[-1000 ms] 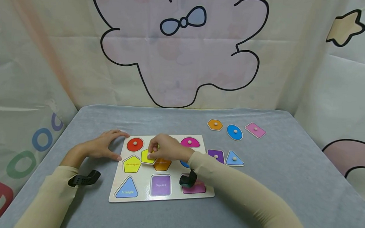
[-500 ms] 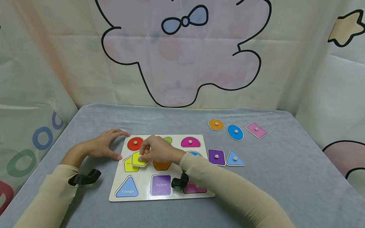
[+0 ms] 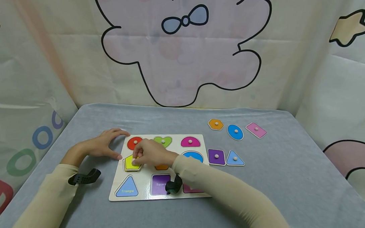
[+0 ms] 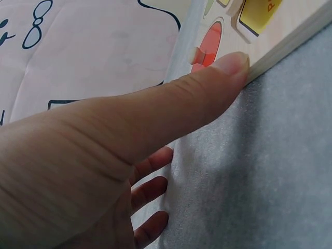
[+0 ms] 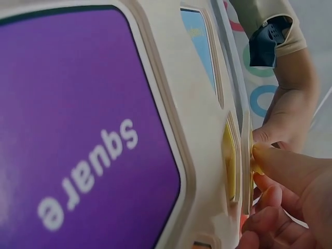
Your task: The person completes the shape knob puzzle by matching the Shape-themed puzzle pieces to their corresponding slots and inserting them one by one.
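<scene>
My right hand (image 3: 154,153) pinches the knob of a yellow pentagon puzzle piece (image 3: 128,162) with thumb and fingers. That piece is over the yellow pentagon recess (image 5: 231,163) of a white shape puzzle board (image 3: 141,195). Seen edge-on in the right wrist view, the piece stands a little off the board. At the board's left edge, my left hand (image 3: 104,145) has its fingers spread, and its thumb (image 4: 228,65) touches the rim. A red circle piece (image 3: 134,143), a green heart piece (image 3: 166,141) and a magenta half-circle piece (image 3: 190,141) sit in their recesses.
On the grey cloth right of the board lie an orange hexagon (image 3: 215,124), a blue oval (image 3: 235,132), a pink shape (image 3: 256,130), a purple square (image 3: 216,157) and a blue triangle (image 3: 235,158). Bare recesses include the triangle (image 3: 127,187) and square (image 3: 160,184).
My right hand has carried the yellow pentagon piece leftward across the board, from beside the pentagon recess to over it. The green heart has come into view. My left hand has stayed put.
</scene>
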